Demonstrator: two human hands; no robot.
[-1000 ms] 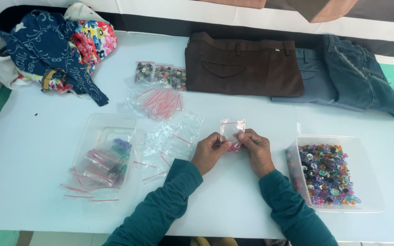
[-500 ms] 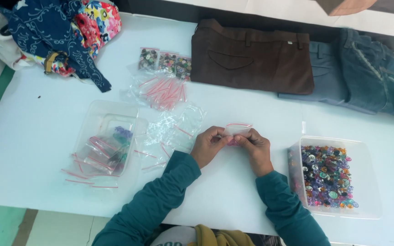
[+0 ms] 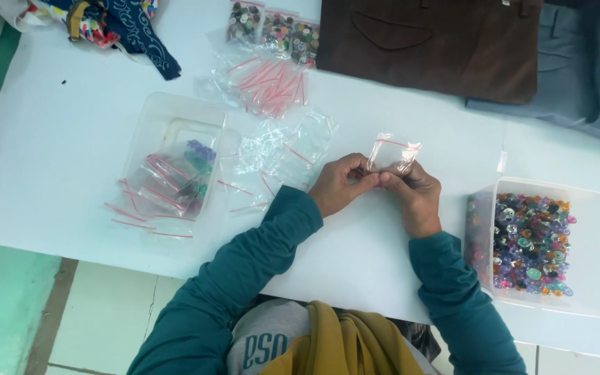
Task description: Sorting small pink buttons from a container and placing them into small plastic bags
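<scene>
Both hands pinch one small clear zip bag [image 3: 392, 154] with a red seal strip, held upright just above the white table [image 3: 57, 146]. My left hand [image 3: 338, 183] grips its lower left edge and my right hand [image 3: 414, 194] its lower right edge, thumbs and fingertips meeting at the bag's bottom. Whether anything is inside the bag is unclear. To the right stands a clear plastic tub [image 3: 595, 208] full of mixed coloured buttons [image 3: 529, 243].
A clear tub [image 3: 168, 114] at the left holds filled zip bags, with loose empty bags [image 3: 293, 149] beside it and a stack of more bags [image 3: 265, 76] behind. Filled button bags [image 3: 272, 28], brown trousers [image 3: 432, 42], blue jeans [image 3: 585, 69] and patterned cloth [image 3: 105, 21] lie at the back.
The camera has tilted down and moved closer, so my lap and the floor show. Both hands stay together on the small bag, which now stands more upright.
</scene>
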